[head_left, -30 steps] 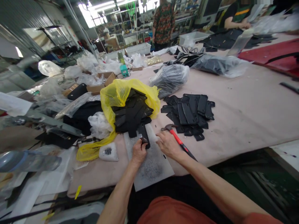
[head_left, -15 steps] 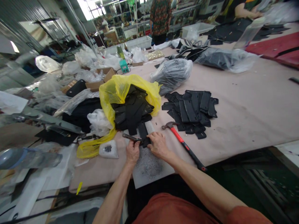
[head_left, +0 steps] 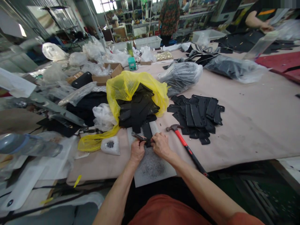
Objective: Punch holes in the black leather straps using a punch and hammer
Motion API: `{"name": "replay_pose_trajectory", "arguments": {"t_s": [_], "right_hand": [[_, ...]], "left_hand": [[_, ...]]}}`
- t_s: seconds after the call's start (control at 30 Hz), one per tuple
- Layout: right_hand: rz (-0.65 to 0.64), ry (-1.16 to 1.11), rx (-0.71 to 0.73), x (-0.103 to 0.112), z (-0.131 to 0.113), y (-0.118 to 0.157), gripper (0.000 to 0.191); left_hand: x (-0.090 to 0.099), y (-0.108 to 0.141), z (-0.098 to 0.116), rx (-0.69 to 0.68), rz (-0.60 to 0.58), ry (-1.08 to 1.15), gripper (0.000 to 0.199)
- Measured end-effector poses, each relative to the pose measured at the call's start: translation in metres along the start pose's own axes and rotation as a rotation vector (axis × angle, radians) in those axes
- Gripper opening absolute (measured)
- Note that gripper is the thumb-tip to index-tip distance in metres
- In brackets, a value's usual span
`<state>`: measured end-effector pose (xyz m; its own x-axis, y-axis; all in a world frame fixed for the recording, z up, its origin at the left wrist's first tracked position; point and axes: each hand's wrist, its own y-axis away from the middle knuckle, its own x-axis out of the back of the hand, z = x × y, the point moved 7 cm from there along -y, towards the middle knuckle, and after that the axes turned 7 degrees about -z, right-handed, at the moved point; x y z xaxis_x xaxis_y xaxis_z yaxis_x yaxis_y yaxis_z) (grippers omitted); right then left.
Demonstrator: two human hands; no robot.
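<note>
My left hand (head_left: 137, 150) is closed round a dark metal hole punch (head_left: 138, 136), which lies tilted with its far end up and left. My right hand (head_left: 161, 145) pinches the edge of a black strap piece (head_left: 147, 131) that lies on a pale punching board (head_left: 154, 178). The punch's right end meets the strap between my two hands; my fingers hide the exact contact. Beyond my hands, a yellow plastic bag (head_left: 126, 78) gapes around more black pieces (head_left: 138, 107). To the right lies a hammer (head_left: 186, 147) with a red and black handle.
A heap of black pieces (head_left: 199, 114) lies right of the bag. Behind it sits a clear bag of grey parts (head_left: 180, 76). A small white tub (head_left: 110, 146) with dark bits stands at left. Co-workers (head_left: 168, 17) are across the table.
The whole view has shifted, so everything sits slightly farther right. Both hands stay at the strap, and the punch is still in my left hand. The hammer has not moved on the table.
</note>
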<state>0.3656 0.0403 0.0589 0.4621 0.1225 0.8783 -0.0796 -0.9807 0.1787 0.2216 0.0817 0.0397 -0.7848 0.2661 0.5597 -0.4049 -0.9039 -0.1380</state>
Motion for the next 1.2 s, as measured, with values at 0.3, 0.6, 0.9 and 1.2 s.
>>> {"name": "replay_pose_trajectory", "arguments": {"t_s": [0.3, 0.6, 0.9, 1.2], "right_hand": [[0.168, -0.248, 0.062, -0.004, 0.005, 0.01, 0.013], [0.291, -0.15, 0.045, 0.0, 0.009, 0.009, 0.012], [0.253, -0.043, 0.139, -0.002, 0.003, 0.052, 0.018], [0.232, -0.093, 0.166, -0.004, 0.011, 0.054, 0.024]], "left_hand": [[-0.006, 0.0, 0.002, -0.015, -0.024, -0.177, 0.021], [-0.004, 0.001, -0.001, -0.043, -0.01, -0.11, 0.021], [0.003, -0.002, 0.007, -0.035, 0.024, 0.028, 0.017], [-0.009, -0.004, 0.013, -0.118, -0.024, 0.065, 0.017]]}}
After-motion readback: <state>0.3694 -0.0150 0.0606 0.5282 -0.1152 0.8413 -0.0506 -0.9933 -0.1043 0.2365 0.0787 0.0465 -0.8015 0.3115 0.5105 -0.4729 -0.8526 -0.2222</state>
